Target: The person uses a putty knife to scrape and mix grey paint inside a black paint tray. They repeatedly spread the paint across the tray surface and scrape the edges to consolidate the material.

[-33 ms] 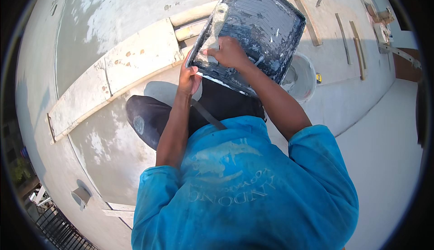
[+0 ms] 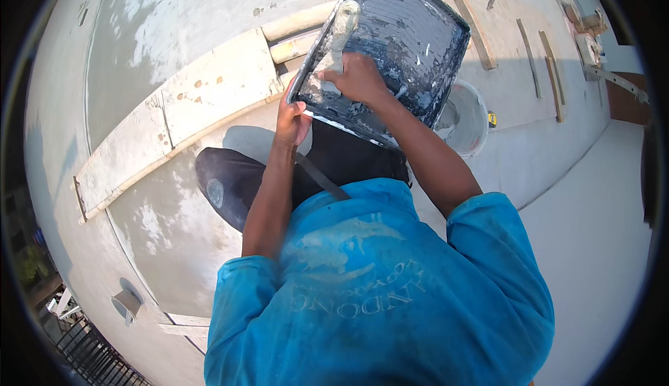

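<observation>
My left hand [image 2: 290,121] grips the lower left corner of a black paint tray [image 2: 411,30], which is tilted and crusted with pale and dark paint. My right hand [image 2: 355,79] is inside the tray, closed on a pale, paint-crusted scraper [image 2: 343,23]. Its rounded handle end with a hole points up along the tray's left side, and its lower end lies near the left corner, partly behind my fingers. Behind the tray's right edge stands a white bucket [image 2: 463,114] with grey material inside.
Pale boards [image 2: 202,86] lie across the grey concrete floor [image 2: 139,23] on the left. Timber strips [image 2: 474,30] lie at upper right, a small yellow object [image 2: 492,119] beside the bucket. A small container [image 2: 127,302] is at lower left, near a dark metal grille [image 2: 90,358].
My right hand and the scraper have shifted slightly right and up within the tray. My left hand and the tray are almost unmoved.
</observation>
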A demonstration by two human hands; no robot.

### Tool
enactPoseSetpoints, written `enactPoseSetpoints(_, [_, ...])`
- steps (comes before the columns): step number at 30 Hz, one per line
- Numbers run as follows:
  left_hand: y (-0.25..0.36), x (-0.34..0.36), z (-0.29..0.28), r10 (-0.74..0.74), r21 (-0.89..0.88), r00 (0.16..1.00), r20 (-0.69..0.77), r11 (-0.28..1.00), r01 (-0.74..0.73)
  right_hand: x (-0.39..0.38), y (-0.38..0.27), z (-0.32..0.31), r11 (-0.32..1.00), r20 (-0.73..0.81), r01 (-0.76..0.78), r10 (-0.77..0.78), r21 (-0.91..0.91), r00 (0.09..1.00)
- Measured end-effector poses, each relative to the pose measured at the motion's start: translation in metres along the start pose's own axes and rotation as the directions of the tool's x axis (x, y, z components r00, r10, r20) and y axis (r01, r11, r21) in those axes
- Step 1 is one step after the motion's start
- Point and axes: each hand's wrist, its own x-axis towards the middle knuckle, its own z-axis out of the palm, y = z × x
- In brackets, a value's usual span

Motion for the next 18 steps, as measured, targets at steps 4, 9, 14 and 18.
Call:
enactPoseSetpoints(4, [0.003,0.001,0.002,0.012,-0.018,1.000,-0.016,1.000,-0.012,-0.003,0.005,0.008,0.990,-0.104,-0.088,0.077,-0.106,0.992])
enactPoseSetpoints(9, [-0.005,-0.001,-0.003,-0.026,-0.071,1.000,-0.017,0.997,0.025,-0.006,0.016,0.013,1.000,0.092,-0.002,0.004,-0.020,0.996])
enactPoseSetpoints(14, [-0.006,-0.001,-0.005,-0.005,-0.070,0.999,-0.039,0.998,0.002,0.000,-0.004,-0.002,0.993,0.073,-0.120,0.120,-0.005,0.990])
enactPoseSetpoints(18, [0.003,0.003,-0.004,0.004,-0.001,1.000,0.000,1.000,-0.004,0.002,-0.004,0.015,0.998,0.047,0.059,-0.059,-0.006,0.997])
